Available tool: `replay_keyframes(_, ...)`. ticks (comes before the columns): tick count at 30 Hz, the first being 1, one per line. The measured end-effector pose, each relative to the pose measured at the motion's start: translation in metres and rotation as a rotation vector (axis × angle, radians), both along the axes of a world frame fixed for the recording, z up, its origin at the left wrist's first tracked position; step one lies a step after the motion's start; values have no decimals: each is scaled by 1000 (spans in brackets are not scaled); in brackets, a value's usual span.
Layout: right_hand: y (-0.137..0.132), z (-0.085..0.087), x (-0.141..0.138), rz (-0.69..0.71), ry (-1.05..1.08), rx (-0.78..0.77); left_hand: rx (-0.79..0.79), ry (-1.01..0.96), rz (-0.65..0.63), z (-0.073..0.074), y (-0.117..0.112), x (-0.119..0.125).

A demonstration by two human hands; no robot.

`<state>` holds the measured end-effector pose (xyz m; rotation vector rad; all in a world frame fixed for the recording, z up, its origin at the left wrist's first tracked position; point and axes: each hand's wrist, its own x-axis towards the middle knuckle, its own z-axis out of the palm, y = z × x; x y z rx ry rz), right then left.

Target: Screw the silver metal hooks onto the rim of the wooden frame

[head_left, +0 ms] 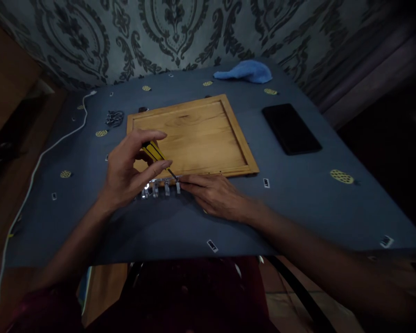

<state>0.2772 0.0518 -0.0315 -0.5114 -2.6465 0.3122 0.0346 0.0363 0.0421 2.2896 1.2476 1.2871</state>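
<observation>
My left hand (126,169) is curled around a yellow and black screwdriver (154,151), thumb and forefinger on either side of its handle. The tool slants down to the right, and its tip meets the right end of a shiny metal hook rail (161,181). Several metal hooks hang from the rail along the near edge of a framed wooden board (190,134). My right hand (217,194) lies low with fingers together, fingertips pinching at the rail's right end beside the screwdriver tip. Any screw there is hidden or too small to make out.
A bunch of metal hooks (114,119) lies left of the board. A black phone or tablet (291,128) is to the right, and a blue cloth (246,72) sits at the back. A white cable (41,159) runs along the left of the patterned tablecloth (298,203).
</observation>
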Motion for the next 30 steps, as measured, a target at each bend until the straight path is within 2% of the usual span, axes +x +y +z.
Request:
replay_keyframes(6,1,-2,-1,-11,-3,-6,-24,41,-24,4,3,7)
replay_keyframes(13,1,2,0,-8,9,-12,-78,-32,-34,3,3,11)
replay_keyframes(23,0,3,-1,-19,-53,-24,58,-13,15,-2,3,16)
replay_keyframes(30,2,4,-1,-5,-83,-28,-5,-15,-38,-1,2,17)
